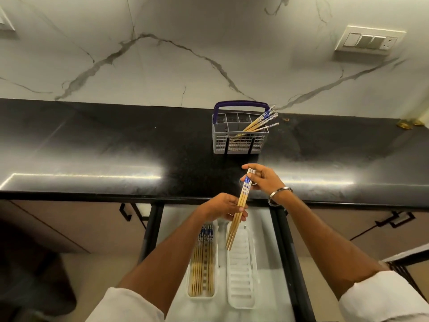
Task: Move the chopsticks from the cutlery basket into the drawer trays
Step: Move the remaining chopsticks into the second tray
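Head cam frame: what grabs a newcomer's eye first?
Centre frame, both hands share a bundle of chopsticks over the open drawer: the right hand pinches the blue-patterned tops, the left hand steadies the middle. Below, the left tray already holds a row of chopsticks while the right tray is empty. Behind, on the black countertop, the grey cutlery basket has more chopsticks leaning right.

Readable text, labels, brands, numbers, signs: none legible on any item in view. Chopsticks (241, 204) carry a blue-and-white printed pattern at the thick ends, too small to tell whether it includes characters. Cutlery basket (240, 138), drawer trays (241, 270) and wall switch plate (369, 40) show no markings that can be read
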